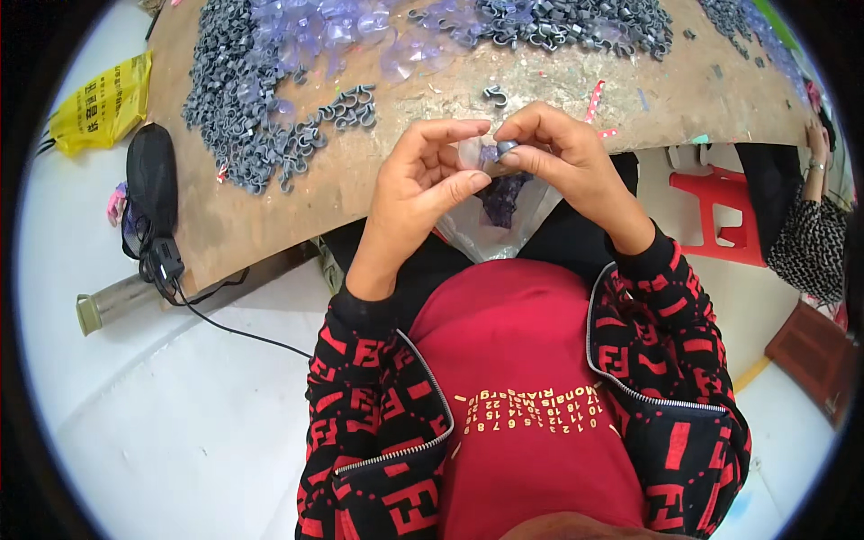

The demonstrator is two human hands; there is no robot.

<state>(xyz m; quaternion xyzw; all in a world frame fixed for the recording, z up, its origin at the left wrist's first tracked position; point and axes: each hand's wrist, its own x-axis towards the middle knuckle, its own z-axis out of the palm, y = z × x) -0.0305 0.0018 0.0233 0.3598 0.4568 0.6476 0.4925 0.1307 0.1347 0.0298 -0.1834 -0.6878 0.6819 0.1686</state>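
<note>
My left hand [421,175] is closed around a clear, faintly purple suction cup [471,153] at the table's front edge. Close against it, my right hand [576,155] pinches a small grey plastic hook [507,148] between thumb and fingers. The two pieces meet or nearly meet; the fingers hide whether they are joined. Below my hands, a clear plastic bag [524,236] hangs at my lap with dark purple pieces [500,202] in it. On the tabletop just beyond lie a couple of loose grey hooks [494,95].
Heaped grey hooks [236,117] and clear suction cups [315,27] cover the far side of the wooden table [216,229]. A yellow bag [103,103] and a black case [151,171] are at the left. To the right stand a red stool [715,202] and another person's arm [814,157].
</note>
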